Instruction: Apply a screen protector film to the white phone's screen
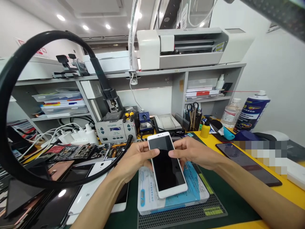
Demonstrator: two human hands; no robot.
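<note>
A white smartphone (169, 173) with a dark screen is held between both hands, tilted above a blue and white box (197, 190). My left hand (139, 156) grips the phone's left edge, its thumb on the screen near the top. On the right edge, my right hand (190, 151) holds the phone with its thumb on the glass and its fingers behind. The box lies on a black perforated mat (218, 210) with yellow-green labels, over a dark green mat.
Phones and phone parts (78, 190) are piled at the left, crossed by a thick black hose (59, 183). Behind stands a grey soldering station (115, 130). A large dark phone (247, 163), a yellow bottle (205, 129) and a blue spray can (252, 109) are at the right.
</note>
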